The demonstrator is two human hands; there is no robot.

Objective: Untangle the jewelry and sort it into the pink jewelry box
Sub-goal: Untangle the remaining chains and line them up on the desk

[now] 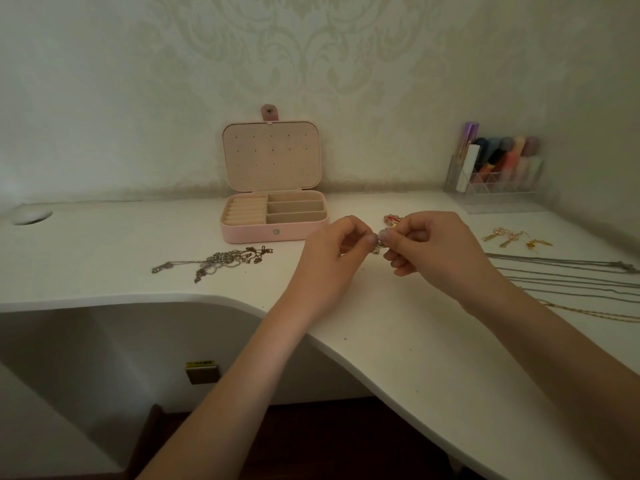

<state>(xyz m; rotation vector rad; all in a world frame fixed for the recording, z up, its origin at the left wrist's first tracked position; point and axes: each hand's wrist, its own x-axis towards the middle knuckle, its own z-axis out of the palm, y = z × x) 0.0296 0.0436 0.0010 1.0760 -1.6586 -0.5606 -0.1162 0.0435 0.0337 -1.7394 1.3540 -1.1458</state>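
Both bare hands raised just above the white curved desk top (398, 341), fingertips meeting in the middle: left hand (337, 249) and right hand (433, 247) each pinched shut on a small tangled cluster of silver and gold jewelry (379, 244), too small and blurred to tell apart piece by piece. Behind the left hand, near the patterned wall, a pink rectangular jewelry box (275, 232) standing open, lid upright with a perforated beige panel, base split into a ridged ring-roll section on the left and three long beige compartments on the right, all bare. Left of the hands, lying on the desk in front of the box, a tangled heap of silver and bronze chains (221, 261). Just behind the right hand, a small red and gold piece (393, 220). Far right, gold dangling earrings (512, 237) laid apart, and nearer the desk edge thin silver and gold necklaces (571, 282) stretched out in rough parallel lines. At the back right corner, a clear plastic organizer (498, 192) holding coloured tubes.
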